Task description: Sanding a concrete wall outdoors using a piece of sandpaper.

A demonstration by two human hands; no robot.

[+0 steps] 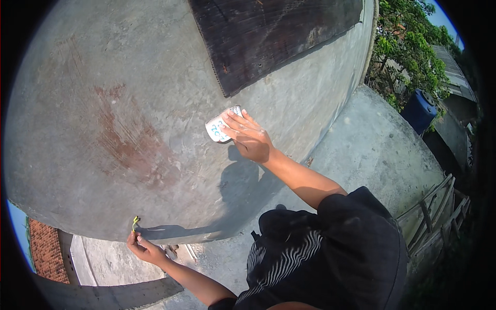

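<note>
My right hand (250, 137) lies over a small white object (215, 128) with curved edges and blue markings, against the grey concrete surface (162, 58). Its fingers are spread across it, and the palm hides part of it; whether it is a cup or a curved sheet I cannot tell. At the lower left, my left hand (145, 250) pinches a thin yellow-green stem (135, 223), which looks like a seedling, between thumb and fingertips. The stem points up beside the concrete's near edge. A reddish-brown smear (128, 135) marks the concrete between the hands and farther left.
A dark board (271, 38) with a rough edge lies against the concrete ahead. To the right are a concrete floor (372, 143), a blue tank (419, 111), a leafy tree (414, 58) and a wooden frame (430, 217). A tiled roof (46, 248) shows at lower left.
</note>
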